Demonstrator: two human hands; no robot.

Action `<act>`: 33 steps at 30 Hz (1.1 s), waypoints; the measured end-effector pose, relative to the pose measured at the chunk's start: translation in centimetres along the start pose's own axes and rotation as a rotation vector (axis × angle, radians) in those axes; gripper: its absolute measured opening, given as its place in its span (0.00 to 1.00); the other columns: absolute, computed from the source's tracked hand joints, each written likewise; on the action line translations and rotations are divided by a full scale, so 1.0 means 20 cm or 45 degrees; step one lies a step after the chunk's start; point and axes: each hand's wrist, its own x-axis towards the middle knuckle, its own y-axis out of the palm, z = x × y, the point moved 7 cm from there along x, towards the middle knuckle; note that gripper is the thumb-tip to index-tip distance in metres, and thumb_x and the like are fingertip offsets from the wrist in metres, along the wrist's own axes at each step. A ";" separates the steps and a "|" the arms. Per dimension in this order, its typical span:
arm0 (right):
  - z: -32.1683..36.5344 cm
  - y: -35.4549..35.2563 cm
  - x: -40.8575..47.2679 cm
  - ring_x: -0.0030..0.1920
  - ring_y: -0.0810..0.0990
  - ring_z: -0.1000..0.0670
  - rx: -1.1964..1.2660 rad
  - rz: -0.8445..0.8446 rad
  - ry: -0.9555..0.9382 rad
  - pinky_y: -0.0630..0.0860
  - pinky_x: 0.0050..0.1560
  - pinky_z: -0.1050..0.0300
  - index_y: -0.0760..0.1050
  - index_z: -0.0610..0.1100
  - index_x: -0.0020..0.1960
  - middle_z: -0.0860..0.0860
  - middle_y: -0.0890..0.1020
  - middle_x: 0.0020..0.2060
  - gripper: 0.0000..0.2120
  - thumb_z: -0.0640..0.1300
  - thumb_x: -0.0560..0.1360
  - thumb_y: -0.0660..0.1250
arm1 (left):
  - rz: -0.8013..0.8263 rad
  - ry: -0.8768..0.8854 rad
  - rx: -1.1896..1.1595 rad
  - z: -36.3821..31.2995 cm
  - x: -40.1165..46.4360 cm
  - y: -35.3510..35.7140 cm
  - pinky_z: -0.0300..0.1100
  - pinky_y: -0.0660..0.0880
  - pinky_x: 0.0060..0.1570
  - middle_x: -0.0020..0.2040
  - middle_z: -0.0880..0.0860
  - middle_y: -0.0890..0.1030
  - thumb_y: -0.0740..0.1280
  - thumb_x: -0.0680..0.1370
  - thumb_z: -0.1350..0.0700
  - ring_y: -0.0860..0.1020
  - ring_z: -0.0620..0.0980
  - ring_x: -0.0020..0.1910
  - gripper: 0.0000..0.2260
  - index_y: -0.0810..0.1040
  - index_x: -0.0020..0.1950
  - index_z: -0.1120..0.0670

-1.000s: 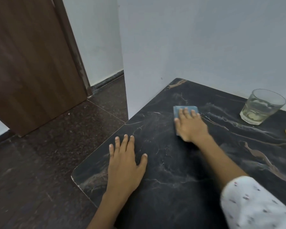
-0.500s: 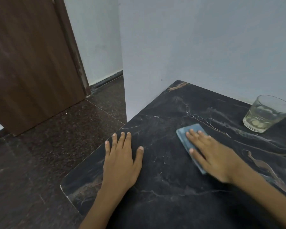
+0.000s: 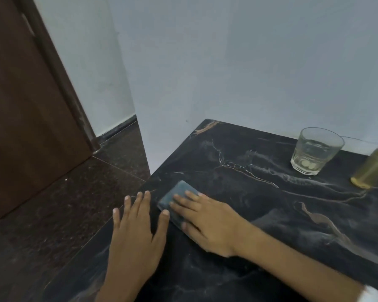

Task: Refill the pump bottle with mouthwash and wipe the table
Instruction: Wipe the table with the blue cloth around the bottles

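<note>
Cloth point(image 3: 176, 195) slid back beside my left hand point(image 3: 135, 234).
Right hand point(image 3: 207, 223) flat, pressing it; left released on table point(image 3: 238, 188). Wiping; sweep toward glass point(image 3: 314, 151) next.

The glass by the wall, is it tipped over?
No, the glass stands upright on the dark table with a little pale liquid at its bottom.
</note>
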 end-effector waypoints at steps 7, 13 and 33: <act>-0.72 -0.18 -0.14 0.76 0.49 0.51 -0.133 0.075 0.583 0.46 0.73 0.56 0.48 0.49 0.78 0.52 0.51 0.77 0.25 0.52 0.83 0.47 | 0.066 0.274 0.197 -0.29 0.16 0.12 0.44 0.34 0.71 0.79 0.50 0.48 0.46 0.80 0.39 0.42 0.50 0.77 0.30 0.44 0.78 0.52; -1.13 -0.18 0.41 0.76 0.51 0.41 -0.044 0.089 0.830 0.50 0.74 0.45 0.50 0.41 0.77 0.45 0.51 0.77 0.25 0.49 0.83 0.45 | 0.161 0.340 0.285 -0.42 0.21 0.23 0.43 0.33 0.70 0.79 0.49 0.47 0.46 0.80 0.38 0.40 0.49 0.77 0.32 0.41 0.78 0.52; -1.13 -0.18 0.35 0.76 0.48 0.43 0.070 0.053 0.851 0.48 0.74 0.47 0.47 0.42 0.78 0.46 0.48 0.77 0.25 0.47 0.83 0.45 | 0.243 0.342 0.257 -0.41 0.25 0.23 0.39 0.32 0.68 0.78 0.45 0.42 0.44 0.79 0.38 0.38 0.45 0.76 0.31 0.37 0.77 0.49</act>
